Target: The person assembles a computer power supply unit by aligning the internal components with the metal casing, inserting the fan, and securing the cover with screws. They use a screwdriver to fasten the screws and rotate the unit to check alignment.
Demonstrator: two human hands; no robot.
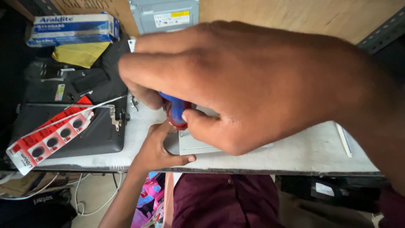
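Both hands meet near the front edge of the pale grey worktop (303,152). Close to the lens, the right hand (261,84) is clenched around the blue and red plastic handle of a screwdriver (176,110), its fingers curled over the top and the thumb pressing from below, so the tool appears to stand nearly upright with force bearing down on it. Only a short blue stretch and a red collar of the handle show; the shaft and tip are hidden. Below it, the left hand (158,147) comes up over the front edge and rests by the tool's lower end on a flat silver metal plate (198,143), apparently steadying it; whether it pinches anything cannot be told.

Toward the left edge lies a dark grey laptop base with a metal hinge (84,135), and across it a red and white strip of button cells (50,137). A blue and white cardboard box (71,27) sits at the back left corner above a yellow cloth (80,54).
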